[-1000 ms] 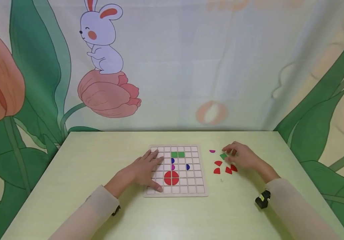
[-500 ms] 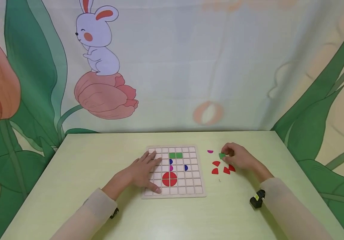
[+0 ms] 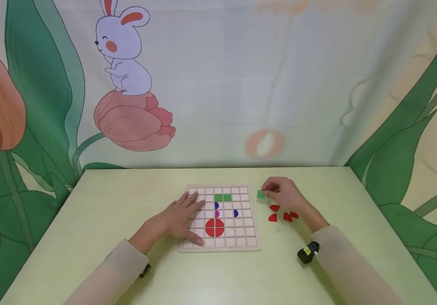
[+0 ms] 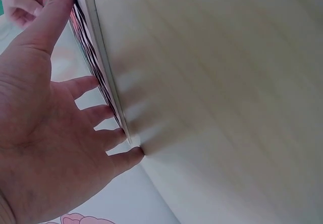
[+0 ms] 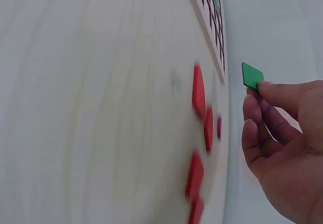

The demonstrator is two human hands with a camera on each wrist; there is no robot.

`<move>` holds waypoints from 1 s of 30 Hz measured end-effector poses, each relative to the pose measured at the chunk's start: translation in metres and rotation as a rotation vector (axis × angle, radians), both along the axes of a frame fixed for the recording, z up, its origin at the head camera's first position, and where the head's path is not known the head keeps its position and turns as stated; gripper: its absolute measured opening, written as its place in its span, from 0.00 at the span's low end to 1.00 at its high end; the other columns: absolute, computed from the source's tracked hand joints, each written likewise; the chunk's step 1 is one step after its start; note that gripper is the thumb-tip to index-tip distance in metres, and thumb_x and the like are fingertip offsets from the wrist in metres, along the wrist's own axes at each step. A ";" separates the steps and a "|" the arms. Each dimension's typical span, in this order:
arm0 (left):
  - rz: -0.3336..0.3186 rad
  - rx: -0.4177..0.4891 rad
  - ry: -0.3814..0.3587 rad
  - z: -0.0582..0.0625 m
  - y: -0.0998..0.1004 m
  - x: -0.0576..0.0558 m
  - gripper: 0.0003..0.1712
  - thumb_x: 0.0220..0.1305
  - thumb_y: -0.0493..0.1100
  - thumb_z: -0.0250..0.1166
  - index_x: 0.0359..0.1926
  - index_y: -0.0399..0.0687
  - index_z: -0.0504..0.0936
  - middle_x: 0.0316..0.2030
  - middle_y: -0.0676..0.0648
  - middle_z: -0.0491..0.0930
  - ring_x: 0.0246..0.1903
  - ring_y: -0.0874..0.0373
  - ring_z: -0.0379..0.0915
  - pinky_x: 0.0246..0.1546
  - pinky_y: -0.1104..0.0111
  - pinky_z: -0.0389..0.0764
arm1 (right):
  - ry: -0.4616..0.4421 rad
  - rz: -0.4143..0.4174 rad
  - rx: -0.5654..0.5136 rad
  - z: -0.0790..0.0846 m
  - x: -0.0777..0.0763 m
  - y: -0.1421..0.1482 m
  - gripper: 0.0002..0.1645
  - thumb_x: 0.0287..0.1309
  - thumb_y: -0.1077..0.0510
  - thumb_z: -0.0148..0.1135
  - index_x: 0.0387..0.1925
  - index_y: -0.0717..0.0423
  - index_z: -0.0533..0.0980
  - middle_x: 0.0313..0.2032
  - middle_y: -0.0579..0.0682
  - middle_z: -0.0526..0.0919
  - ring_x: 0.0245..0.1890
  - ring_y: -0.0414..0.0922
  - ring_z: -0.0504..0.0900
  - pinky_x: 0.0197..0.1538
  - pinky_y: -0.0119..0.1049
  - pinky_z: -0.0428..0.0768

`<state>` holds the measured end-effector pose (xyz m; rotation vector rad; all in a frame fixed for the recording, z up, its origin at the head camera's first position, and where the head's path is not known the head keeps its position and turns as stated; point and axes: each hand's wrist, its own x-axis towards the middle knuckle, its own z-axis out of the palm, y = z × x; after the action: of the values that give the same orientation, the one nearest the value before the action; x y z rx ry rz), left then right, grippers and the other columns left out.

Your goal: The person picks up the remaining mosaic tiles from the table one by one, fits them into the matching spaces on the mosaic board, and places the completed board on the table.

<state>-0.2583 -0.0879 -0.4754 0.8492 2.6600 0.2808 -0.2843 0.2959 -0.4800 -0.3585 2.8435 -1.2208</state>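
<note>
Between thumb and forefinger, my right hand pinches a green square tile, lifted above the table just right of the grid board. My left hand rests with spread fingers on the board's left side. On the board lie two green squares side by side, a blue half-circle, a magenta half-circle under it, another blue half-circle to the right, and several red quarter-circles forming a disc.
Several loose red quarter-circles lie on the table right of the board. A magenta piece lies beyond them in the right wrist view; in the head view it is hidden. A printed curtain hangs behind the table.
My right hand has picked up the green tile from beside the red pieces and carried it left toward the board. The left hand stays on the board.
</note>
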 end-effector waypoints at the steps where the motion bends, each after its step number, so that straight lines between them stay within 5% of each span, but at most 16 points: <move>1: -0.001 0.006 -0.002 0.000 0.000 0.000 0.74 0.48 0.75 0.79 0.85 0.49 0.53 0.85 0.38 0.41 0.83 0.35 0.32 0.77 0.35 0.52 | 0.004 0.018 -0.006 0.000 -0.002 -0.009 0.03 0.71 0.62 0.68 0.43 0.53 0.85 0.40 0.47 0.86 0.42 0.49 0.82 0.45 0.42 0.83; 12: 0.005 -0.019 0.008 -0.007 -0.001 -0.003 0.75 0.47 0.78 0.77 0.86 0.52 0.52 0.85 0.40 0.40 0.83 0.36 0.31 0.77 0.36 0.52 | -0.021 0.084 0.011 -0.011 -0.029 -0.070 0.05 0.72 0.65 0.66 0.43 0.54 0.86 0.38 0.46 0.85 0.41 0.47 0.79 0.48 0.41 0.80; 30: 0.016 -0.014 -0.006 -0.005 0.000 -0.002 0.74 0.46 0.76 0.79 0.85 0.51 0.53 0.85 0.39 0.41 0.83 0.36 0.31 0.77 0.36 0.51 | -0.099 0.083 0.031 -0.017 -0.029 -0.079 0.04 0.70 0.63 0.69 0.43 0.53 0.85 0.40 0.48 0.83 0.42 0.47 0.78 0.50 0.42 0.78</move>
<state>-0.2602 -0.0878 -0.4801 0.8212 2.6614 0.2675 -0.3132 0.2172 -0.4968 -0.3991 2.7315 -1.1454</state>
